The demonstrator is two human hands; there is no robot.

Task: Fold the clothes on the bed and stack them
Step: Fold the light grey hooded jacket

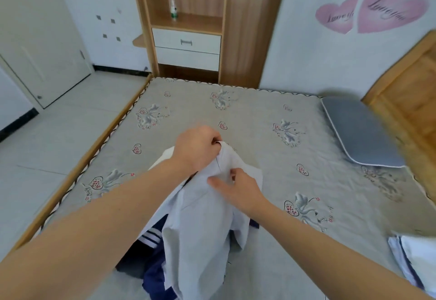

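I see my left hand (197, 150) fisted on the thin white shirt (203, 224), raised over the near quilted bed (259, 115); my right hand (238, 190) pinches its crumpled cloth just nearer

Ahead: your way across the bed (247, 120) beyond the raised white shirt (203, 217) is open.
Right: the grey pillow (358, 132) blocks your far corner; folded clothes (415, 259) sit at your near edge.
Below: a navy garment (153, 273) lies under your arms.
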